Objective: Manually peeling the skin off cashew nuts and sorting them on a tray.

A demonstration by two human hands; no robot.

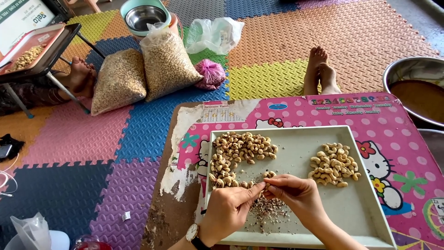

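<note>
Pink table, tray (351, 222) — left hand (229, 208), right hand (298, 194) pinch cashew (267, 175) near front rim.

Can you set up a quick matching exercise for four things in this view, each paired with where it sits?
Things:
1. Unpeeled cashew pile
2. Peeled cashew pile
3. Husk scraps
4. Two filled clear bags

Places:
A. On the foam mat, beyond the table
B. Right part of the tray
C. Left part of the tray
D. On the tray, under the left hand and right hand

Pairs: 1-C, 2-B, 3-D, 4-A
</note>
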